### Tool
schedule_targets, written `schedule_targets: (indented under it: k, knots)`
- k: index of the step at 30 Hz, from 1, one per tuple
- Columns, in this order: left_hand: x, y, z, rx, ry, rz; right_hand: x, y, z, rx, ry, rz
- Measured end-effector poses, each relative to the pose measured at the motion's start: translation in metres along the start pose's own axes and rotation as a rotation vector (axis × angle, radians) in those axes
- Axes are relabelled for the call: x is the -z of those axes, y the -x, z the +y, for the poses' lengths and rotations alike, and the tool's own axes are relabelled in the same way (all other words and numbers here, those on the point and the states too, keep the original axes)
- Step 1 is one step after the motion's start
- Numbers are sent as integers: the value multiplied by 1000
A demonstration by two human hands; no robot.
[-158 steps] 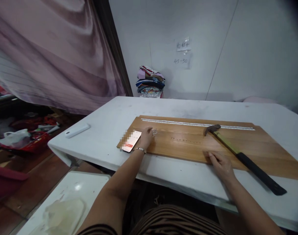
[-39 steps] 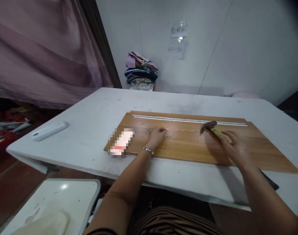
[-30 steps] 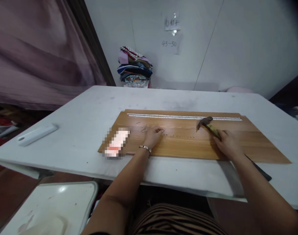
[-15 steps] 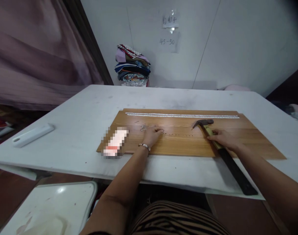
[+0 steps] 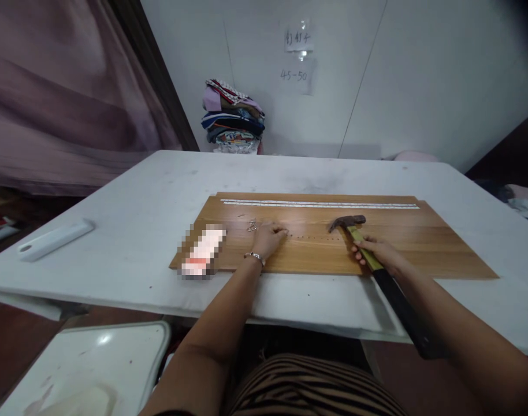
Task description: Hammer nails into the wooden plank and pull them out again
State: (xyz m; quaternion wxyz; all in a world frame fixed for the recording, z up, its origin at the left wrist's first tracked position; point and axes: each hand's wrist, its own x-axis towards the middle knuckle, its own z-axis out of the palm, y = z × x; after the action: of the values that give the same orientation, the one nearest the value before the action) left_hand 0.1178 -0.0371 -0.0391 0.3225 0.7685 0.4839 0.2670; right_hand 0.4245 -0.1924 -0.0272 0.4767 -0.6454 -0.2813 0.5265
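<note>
My right hand (image 5: pixel 376 253) is wrapped round the yellow shaft of a claw hammer (image 5: pixel 394 297), whose long black grip points toward me. The dark hammer head (image 5: pixel 349 222) hangs over the brown wooden board (image 5: pixel 446 254), to the right of my left hand. With fingertips pinched, my left hand (image 5: pixel 270 236) rests on the board and holds a nail at its surface; the nail is mostly hidden by the fingers. From there a line of small nail heads (image 5: pixel 314 237) runs to the right. Several loose nails (image 5: pixel 252 224) lie just left of the hand.
Two white measuring strips (image 5: pixel 324 204) run along the board's far side. A blurred-out oblong item (image 5: pixel 204 251) lies on the board's left end. On the white table (image 5: pixel 129 231) is a white handle-like object (image 5: pixel 56 238). Folded cloths (image 5: pixel 234 118) are stacked by the wall; a white stool (image 5: pixel 112 346) stands lower left.
My right hand has carried the hammer leftward, bringing its head nearer to my left hand. My left hand stays at the same spot on the board. The camera view has shifted slightly.
</note>
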Motion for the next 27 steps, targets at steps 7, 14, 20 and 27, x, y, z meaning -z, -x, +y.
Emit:
schedule_targets:
  k: [7,14,20,27]
  knots:
    - [-1,-1,-1,-16,-13,-7,-10,-2,2,-22,28,-73]
    - [-2,0,-2,-13,-26,-12,-14,2,-1,-6,119,-3]
    - [-2,-2,-1,-19,-42,-28,-16,9,-1,16,119,37]
    - [-2,-2,0,-3,-68,-42,-30,37,-28,75,-195,-195]
